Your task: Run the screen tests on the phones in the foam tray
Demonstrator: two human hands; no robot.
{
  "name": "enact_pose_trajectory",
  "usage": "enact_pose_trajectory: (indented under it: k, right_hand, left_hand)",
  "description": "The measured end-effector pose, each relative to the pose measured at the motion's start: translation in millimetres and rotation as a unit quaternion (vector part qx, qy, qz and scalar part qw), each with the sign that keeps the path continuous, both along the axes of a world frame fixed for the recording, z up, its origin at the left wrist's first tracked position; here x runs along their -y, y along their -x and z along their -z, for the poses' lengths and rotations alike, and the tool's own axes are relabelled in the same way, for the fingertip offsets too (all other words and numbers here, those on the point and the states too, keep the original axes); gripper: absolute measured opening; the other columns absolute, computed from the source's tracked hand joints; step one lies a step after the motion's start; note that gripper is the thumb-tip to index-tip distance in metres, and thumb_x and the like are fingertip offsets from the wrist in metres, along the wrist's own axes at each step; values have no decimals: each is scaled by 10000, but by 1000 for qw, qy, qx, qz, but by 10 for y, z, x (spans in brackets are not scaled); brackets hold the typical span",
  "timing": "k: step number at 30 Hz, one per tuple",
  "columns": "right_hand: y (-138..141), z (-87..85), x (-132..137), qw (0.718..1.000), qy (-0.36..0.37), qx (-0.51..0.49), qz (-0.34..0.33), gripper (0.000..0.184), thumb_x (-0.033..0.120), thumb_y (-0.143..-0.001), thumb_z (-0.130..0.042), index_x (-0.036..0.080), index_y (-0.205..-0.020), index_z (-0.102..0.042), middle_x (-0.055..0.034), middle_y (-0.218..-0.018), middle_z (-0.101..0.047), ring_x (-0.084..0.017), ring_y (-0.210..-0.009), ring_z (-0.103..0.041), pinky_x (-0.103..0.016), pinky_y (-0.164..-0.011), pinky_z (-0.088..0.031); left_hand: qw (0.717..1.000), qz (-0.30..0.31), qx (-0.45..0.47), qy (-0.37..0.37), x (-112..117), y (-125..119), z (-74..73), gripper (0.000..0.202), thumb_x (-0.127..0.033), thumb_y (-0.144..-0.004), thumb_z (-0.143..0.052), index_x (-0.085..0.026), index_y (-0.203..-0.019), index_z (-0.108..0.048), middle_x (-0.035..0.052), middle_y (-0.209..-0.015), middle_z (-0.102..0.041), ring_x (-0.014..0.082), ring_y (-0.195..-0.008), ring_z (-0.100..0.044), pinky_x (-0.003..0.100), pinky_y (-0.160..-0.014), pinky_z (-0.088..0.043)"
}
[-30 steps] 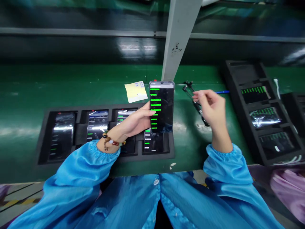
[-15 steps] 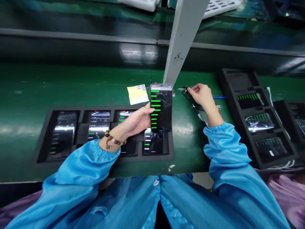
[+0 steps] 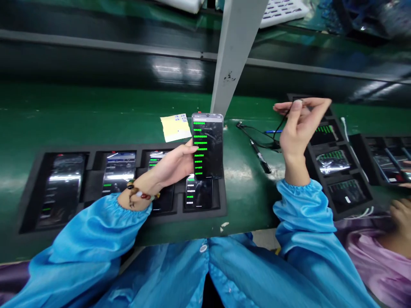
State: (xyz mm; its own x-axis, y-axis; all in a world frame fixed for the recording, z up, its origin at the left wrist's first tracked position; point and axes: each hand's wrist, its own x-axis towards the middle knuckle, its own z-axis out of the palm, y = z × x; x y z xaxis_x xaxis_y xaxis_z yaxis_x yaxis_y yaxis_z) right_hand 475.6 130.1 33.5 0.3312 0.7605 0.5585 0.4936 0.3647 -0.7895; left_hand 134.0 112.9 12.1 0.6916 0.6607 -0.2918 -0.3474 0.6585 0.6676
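My left hand [image 3: 175, 164] holds a black phone [image 3: 208, 145] upright above a black foam tray [image 3: 96, 188]; green lines of text run down its screen. My right hand [image 3: 297, 124] is raised to the right, fingers pinched on a thin black cable [image 3: 257, 139] that trails down onto the green belt [image 3: 80, 119]. The cable's plug end lies on the belt near the phone. Both arms wear blue sleeves, and a bead bracelet circles the left wrist.
The foam tray holds several phones with lit screens. A second black tray [image 3: 337, 171] with phones stands at the right. A yellow note [image 3: 175, 127] lies behind the phone. A grey post [image 3: 234, 55] rises at the back. Another person's hand [image 3: 401, 214] and pink sleeve show at the right edge.
My right hand went to the cable on the belt, took hold of it and lifted it up and to the right. The left hand kept the phone upright.
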Motion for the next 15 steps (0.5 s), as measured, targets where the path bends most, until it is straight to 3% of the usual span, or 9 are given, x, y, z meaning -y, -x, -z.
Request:
enact_pose_trajectory:
  k: [3,6,8,10,12,15]
  right_hand:
    - [-45,-150,-24,992,-91,10,90,374,676,-1141,-460,328,-1277,-458,-72,-1159,-644,-198,-890,-736,-450,-881,-672]
    - [-157,-271,-178,956,-237,31,170,293,576,-1184,-418,287,-1226,-392,-59,-1233,-496,-82,-757,-641,-318,-708,-612]
    - [-212,-347,-259,939,-297,35,171,254,513,-1190,-439,262,-1168,-403,-32,-1161,-453,-17,-669,-529,-226,-608,-502]
    - [-206,-419,-255,941,-305,32,142,286,493,-1159,-529,212,-1136,-486,-32,-1104,-507,-5,-639,-493,-204,-559,-434]
    - [-125,-484,-138,949,-291,32,120,307,455,-1108,-654,151,-1115,-611,-61,-1105,-611,-36,-693,-592,-234,-616,-506]
    - [80,-567,200,966,-224,76,105,198,322,-1082,-723,178,-1210,-771,-55,-1183,-723,-163,-996,-766,-350,-909,-618]
  left_hand:
    - [1000,-5,1,-2,3,-10,7,608,-380,-927,-775,-257,-1510,-652,87,-1355,-791,334,-1216,-760,518,-1158,-565]
    - [1000,-4,6,-10,3,-12,16,609,-399,-915,-788,-253,-1495,-669,92,-1364,-787,353,-1244,-753,542,-1173,-558]
    - [1000,-1,8,-13,-1,-9,24,605,-411,-924,-782,-253,-1498,-672,96,-1365,-787,361,-1261,-748,552,-1181,-553]
    - [1000,1,9,-13,-5,-7,30,609,-422,-929,-780,-256,-1505,-671,99,-1363,-790,367,-1274,-746,556,-1185,-551]
    - [1000,2,15,-14,-6,-10,31,627,-428,-923,-787,-260,-1515,-667,100,-1362,-793,372,-1284,-746,557,-1183,-553]
    - [999,5,41,-17,-3,-20,22,639,-461,-920,-786,-244,-1511,-675,117,-1361,-798,386,-1309,-743,561,-1184,-555]
